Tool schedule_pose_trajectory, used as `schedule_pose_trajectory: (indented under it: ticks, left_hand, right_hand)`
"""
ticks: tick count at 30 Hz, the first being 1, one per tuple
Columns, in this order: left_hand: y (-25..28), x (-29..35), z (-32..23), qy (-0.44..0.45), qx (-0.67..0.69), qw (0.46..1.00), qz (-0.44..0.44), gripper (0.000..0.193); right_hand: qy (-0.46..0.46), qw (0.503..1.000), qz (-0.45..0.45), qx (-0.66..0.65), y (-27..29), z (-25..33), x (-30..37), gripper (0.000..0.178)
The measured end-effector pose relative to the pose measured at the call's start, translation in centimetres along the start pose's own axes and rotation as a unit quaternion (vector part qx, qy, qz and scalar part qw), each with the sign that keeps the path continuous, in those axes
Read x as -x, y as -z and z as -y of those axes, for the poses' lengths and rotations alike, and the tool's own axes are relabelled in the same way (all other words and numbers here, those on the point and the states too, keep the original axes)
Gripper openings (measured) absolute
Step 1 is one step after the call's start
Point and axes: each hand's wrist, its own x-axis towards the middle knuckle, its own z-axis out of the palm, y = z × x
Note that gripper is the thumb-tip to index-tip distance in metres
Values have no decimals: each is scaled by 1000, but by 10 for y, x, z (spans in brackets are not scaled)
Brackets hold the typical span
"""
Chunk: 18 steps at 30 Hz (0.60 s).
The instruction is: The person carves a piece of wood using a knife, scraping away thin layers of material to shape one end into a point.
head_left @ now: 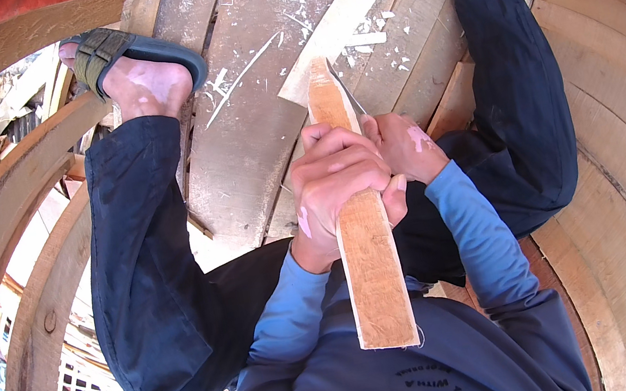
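One wooden stake (pixel 375 276), long axis forward, tip away

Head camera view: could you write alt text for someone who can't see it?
A person's left hand grips a tapered wooden piece while the right hand holds a thin blade along its narrowed end. White shavings and a pale board lie on the plank floor beyond.

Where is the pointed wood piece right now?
In the head view, the wood piece is just right of centre, gripped by the left hand, beside the right hand.
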Motion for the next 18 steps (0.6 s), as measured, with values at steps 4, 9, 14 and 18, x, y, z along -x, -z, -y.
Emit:
schedule_pose_trajectory:
  ticks: [4,9,14,18]
  left_hand:
    - [1,-2,6,-13,0,1000,-9,22]
    - [3,-5,1,1,3,1000,8,22]
    - [8,-9,-5,10,-10,999,43,22]
    - [9,-2,-5,11,-7,1000,25,22]
  right_hand:
    - [-3,1000,-3,13,0,9,-1,54]
    - [64,997,-19,32,3,15,-49,54]
    - [23,1000,-16,-11,-11,-9,-55,58]
    - [12,999,-11,-33,-6,-3,-9,56]
